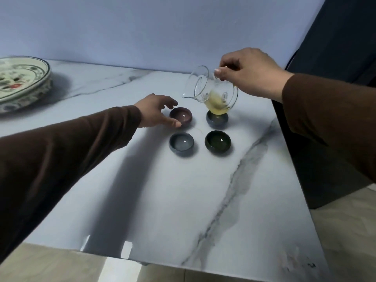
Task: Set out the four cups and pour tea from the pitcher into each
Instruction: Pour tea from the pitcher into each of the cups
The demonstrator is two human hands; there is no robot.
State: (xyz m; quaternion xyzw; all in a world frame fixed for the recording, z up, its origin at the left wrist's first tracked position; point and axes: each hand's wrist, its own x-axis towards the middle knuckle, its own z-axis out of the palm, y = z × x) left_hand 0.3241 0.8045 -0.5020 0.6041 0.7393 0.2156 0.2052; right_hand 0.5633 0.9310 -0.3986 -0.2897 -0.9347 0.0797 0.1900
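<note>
Several small cups stand in a square on the marble table (142,200). The purple cup (181,116) is far left, the grey-blue cup (181,143) near left, the dark green cup (218,142) near right. A dark blue cup (216,120) at far right is partly hidden behind the pitcher. My right hand (250,73) holds the glass pitcher (211,90) by its handle, tilted with the spout to the left, yellow tea pooled inside. My left hand (156,110) has its thumb and fingers spread against the purple cup's left side.
A large painted plate (20,82) sits at the table's far left. A dark cabinet or panel (325,58) stands beyond the right table edge. The near table edge runs across the bottom over a tiled floor.
</note>
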